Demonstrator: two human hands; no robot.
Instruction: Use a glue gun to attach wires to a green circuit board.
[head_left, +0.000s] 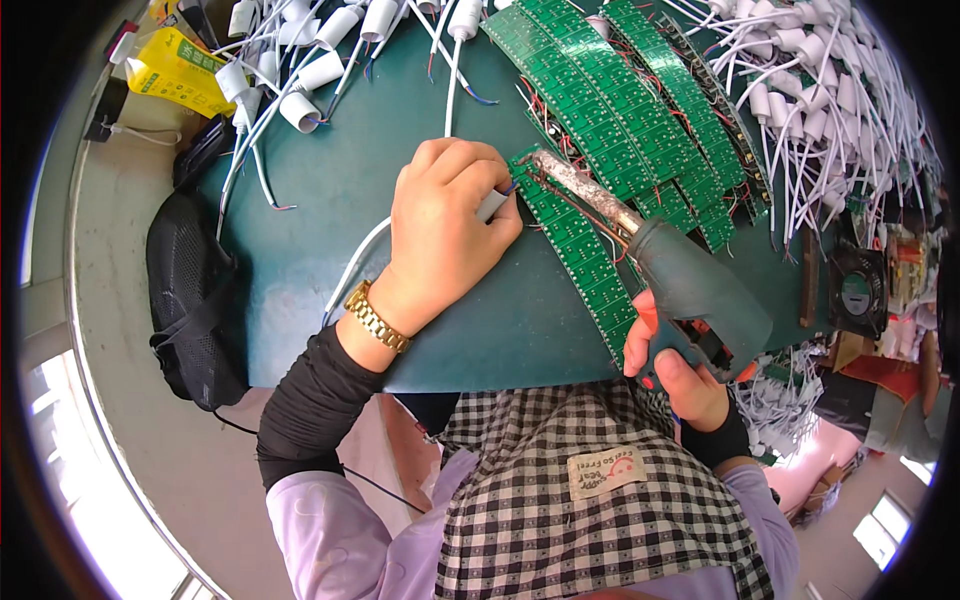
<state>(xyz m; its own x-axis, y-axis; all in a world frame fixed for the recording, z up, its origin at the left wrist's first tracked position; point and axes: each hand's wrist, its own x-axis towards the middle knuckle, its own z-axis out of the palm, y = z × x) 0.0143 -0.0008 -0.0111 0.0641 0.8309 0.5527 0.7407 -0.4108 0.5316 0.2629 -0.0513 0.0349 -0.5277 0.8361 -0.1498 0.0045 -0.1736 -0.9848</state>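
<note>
My left hand [445, 220] pinches a white cable [358, 262], and a blue wire end pokes out past the fingertips at the top of a strip of green circuit boards [580, 255]. The strip lies slanting on the table. Wrapped round the dark handle of a soldering gun [695, 285] is my right hand [685, 375], partly hidden behind it. The gun's crusted metal shaft reaches up and left, its tip over the strip's upper end, close to the wire. Whether tip and wire touch, I cannot tell.
More green board strips [590, 100] with red wires lie stacked on the green table [440, 345]. White lamp holders with cables [320, 70] are heaped at the far left, others [830, 90] at the right. A black mesh bag [190, 300] and yellow packet [180, 75] sit at the left.
</note>
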